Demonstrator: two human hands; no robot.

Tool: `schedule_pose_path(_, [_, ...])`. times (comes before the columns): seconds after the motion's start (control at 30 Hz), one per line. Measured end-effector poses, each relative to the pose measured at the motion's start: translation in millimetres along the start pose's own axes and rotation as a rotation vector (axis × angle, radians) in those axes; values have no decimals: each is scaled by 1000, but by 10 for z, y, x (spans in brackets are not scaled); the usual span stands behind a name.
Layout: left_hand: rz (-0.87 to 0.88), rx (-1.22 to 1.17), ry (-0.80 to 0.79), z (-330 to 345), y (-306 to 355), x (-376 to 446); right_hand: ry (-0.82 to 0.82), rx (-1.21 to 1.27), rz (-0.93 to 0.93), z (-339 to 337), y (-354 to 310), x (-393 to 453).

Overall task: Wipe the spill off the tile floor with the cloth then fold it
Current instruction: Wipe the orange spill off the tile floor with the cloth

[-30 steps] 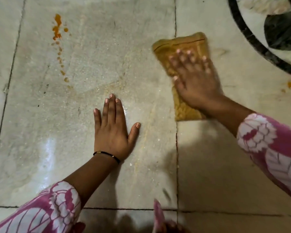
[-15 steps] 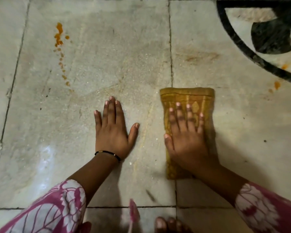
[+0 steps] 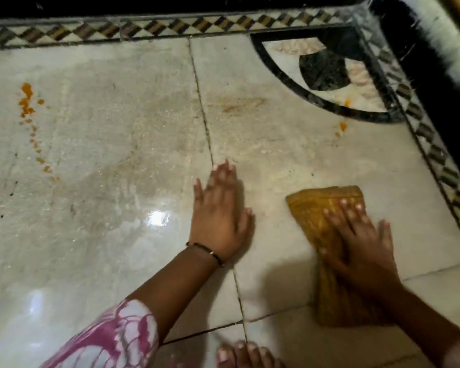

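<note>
A folded yellow-orange cloth lies flat on the pale tile floor at the lower right. My right hand presses down on it with fingers spread, covering its middle. My left hand rests flat on the bare tile to the left of the cloth, fingers pointing away from me, holding nothing. An orange spill trails down the far left tile in drops. Smaller orange spots sit at the right near the dark inlay. A faint brownish smear marks the tile beyond my hands.
A checkered border strip runs along the far edge and down the right side. A black curved inlay fills the far right corner. My toes show at the bottom edge. A pink-and-white sleeve covers my left forearm.
My right hand has dragged the cloth toward me and rightward from the far tile. The view has shifted, so the border now shows. My left hand stays planted on the floor.
</note>
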State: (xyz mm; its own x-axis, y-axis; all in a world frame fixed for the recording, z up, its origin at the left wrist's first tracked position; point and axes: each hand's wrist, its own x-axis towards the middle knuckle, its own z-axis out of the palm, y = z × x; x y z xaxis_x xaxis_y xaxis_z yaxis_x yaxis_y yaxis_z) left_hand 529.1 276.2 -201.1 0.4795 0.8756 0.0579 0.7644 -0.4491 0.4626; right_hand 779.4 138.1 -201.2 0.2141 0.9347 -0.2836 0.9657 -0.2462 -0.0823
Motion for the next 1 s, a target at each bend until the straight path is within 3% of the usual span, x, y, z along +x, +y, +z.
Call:
schedule_pose_path(0.13, [85,226,-178,264,-66,218,55,-30,189,-195,-107,864])
schedule_pose_path(0.3, [85,252,-193,311,-133,202,16,-35,-81,-203,-698,1180])
schedule_pose_path(0.43, [80,228,-185,325,-136,207,59,-44,-157,-41,-557,746])
schedule_pose_path(0.63, [66,185,-186,322,-128,223,70,80,-6,-66,76,564])
schedule_pose_path(0.83, [61,169,-190,292,-110,235,140,76,436,-386,274,1865])
schedule_pose_path(0.9, [62,174,-190,290,-96,233,106,59,372,-484,113,2134])
schedule_pose_path(1.0, [62,188,-191,255,-76,250,91,42,67,-431,-164,2023])
